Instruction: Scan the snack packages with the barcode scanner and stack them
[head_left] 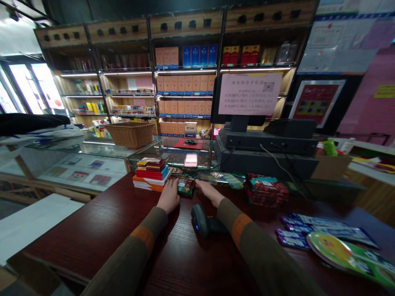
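My left hand (169,196) and my right hand (209,191) rest on a dark red wooden counter (101,230), one on each side of a small red and green packet (185,186). Both hands touch the packet's ends with fingers curled against it. A stack of red, yellow and orange cartons (151,173) lies just left of my left hand. A black handheld scanner (203,223) lies on the counter between my forearms, close to my right sleeve.
A black register with a pink notice (249,93) stands behind the packet. Red wrapped bundles (266,190) sit to the right, purple and green packets (327,238) at the near right. A glass display case (92,160) with a wicker basket (130,134) is on the left, and stocked shelves fill the back.
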`<move>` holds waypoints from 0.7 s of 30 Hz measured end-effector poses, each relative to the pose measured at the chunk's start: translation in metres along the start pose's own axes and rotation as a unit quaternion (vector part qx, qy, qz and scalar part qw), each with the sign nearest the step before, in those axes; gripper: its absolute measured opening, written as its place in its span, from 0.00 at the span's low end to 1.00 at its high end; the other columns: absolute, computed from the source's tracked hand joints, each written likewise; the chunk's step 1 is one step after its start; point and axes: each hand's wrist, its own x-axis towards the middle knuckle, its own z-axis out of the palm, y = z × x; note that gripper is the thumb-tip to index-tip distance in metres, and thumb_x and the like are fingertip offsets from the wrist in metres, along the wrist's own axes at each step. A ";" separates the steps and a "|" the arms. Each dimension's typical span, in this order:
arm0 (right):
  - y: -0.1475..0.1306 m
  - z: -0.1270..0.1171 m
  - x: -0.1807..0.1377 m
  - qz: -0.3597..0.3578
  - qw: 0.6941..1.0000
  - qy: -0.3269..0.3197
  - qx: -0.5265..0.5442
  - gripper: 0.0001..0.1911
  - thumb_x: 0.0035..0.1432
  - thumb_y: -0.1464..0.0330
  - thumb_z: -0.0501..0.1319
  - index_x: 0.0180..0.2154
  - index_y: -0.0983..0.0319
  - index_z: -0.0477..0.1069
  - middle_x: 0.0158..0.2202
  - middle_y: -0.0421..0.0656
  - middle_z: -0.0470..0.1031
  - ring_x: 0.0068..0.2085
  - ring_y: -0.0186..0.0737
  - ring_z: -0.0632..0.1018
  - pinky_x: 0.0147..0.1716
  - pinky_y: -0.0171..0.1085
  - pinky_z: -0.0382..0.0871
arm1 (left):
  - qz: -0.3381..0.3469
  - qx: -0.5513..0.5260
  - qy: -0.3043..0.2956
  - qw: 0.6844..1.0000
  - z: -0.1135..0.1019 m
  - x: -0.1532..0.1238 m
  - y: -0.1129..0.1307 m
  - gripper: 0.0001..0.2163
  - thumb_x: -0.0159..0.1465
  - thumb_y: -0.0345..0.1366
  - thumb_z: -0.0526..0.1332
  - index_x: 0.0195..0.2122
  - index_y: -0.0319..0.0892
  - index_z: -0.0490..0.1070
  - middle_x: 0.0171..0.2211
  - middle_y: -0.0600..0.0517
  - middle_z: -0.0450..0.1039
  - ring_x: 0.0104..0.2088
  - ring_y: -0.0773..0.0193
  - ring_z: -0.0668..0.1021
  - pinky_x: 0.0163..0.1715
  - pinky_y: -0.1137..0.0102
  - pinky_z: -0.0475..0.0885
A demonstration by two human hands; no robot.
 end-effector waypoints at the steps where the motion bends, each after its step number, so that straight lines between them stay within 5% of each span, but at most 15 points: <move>1: -0.001 -0.001 -0.003 0.001 1.000 0.002 0.000 0.22 0.65 0.55 0.55 0.48 0.60 0.78 0.58 0.49 0.76 0.59 0.48 0.73 0.61 0.50 0.58 | 0.001 0.000 -0.002 1.000 -0.002 0.000 0.001 0.34 0.52 0.24 0.55 0.63 0.27 0.57 0.62 0.30 0.63 0.66 0.44 0.64 0.67 0.50 0.57; 14: -0.008 -0.035 -0.032 -0.093 0.994 0.049 -0.041 0.19 0.65 0.59 0.54 0.43 0.62 0.79 0.53 0.47 0.79 0.55 0.45 0.75 0.60 0.44 0.61 | 0.036 -0.050 -0.014 0.998 -0.043 0.005 0.049 0.24 0.59 0.25 0.55 0.59 0.38 0.67 0.56 0.41 0.74 0.58 0.54 0.74 0.63 0.57 0.64; 21: -0.012 -0.068 -0.051 -0.116 0.982 0.104 -0.107 0.18 0.61 0.64 0.59 0.50 0.59 0.78 0.56 0.45 0.78 0.60 0.46 0.73 0.64 0.46 0.58 | 0.033 -0.058 -0.023 0.997 -0.054 0.011 0.084 0.26 0.59 0.24 0.55 0.61 0.38 0.66 0.55 0.40 0.74 0.58 0.53 0.74 0.58 0.58 0.68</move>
